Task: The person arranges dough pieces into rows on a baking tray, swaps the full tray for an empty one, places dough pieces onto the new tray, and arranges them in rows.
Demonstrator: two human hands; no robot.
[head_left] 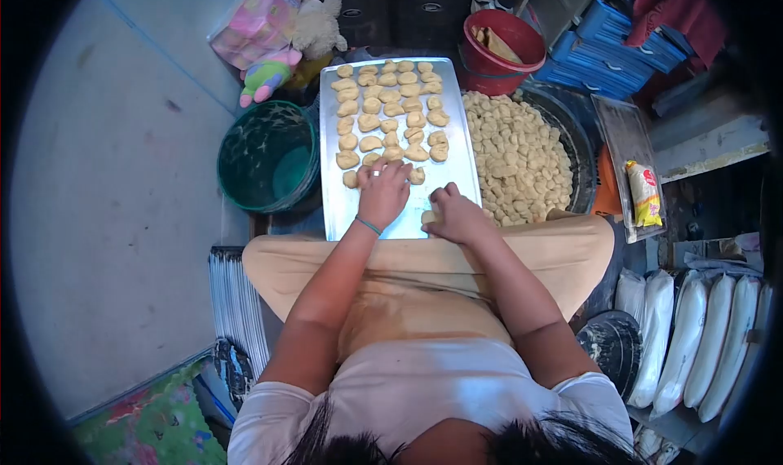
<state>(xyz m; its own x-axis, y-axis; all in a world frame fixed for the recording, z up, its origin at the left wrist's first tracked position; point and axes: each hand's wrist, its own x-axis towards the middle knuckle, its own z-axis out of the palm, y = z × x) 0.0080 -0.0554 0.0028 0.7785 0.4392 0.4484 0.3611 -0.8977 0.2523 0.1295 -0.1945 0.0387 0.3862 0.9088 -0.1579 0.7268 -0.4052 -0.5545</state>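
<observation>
A metal baking tray [336,212] lies lengthwise in front of me, with rows of pale dough pieces [369,122] on its far part. My left hand [383,194] is over the nearest row, its fingers bent down around a dough piece mostly hidden beneath them. One loose dough piece [417,176] sits just right of those fingers. At the tray's near right edge, my right hand [459,215] is closed with a dough piece [430,217] between thumb and fingers. A wide dark basin [581,143] heaped with dough pieces [518,159] stands beside the tray, to the right.
A green bucket [232,159] stands left of the tray, and a red bucket [489,77] behind it to the right. Stuffed toys [265,77] lie at the back left. A yellow packet [644,194] rests on another tray [624,143]. White plastic-wrapped packs [685,343] line the lower right.
</observation>
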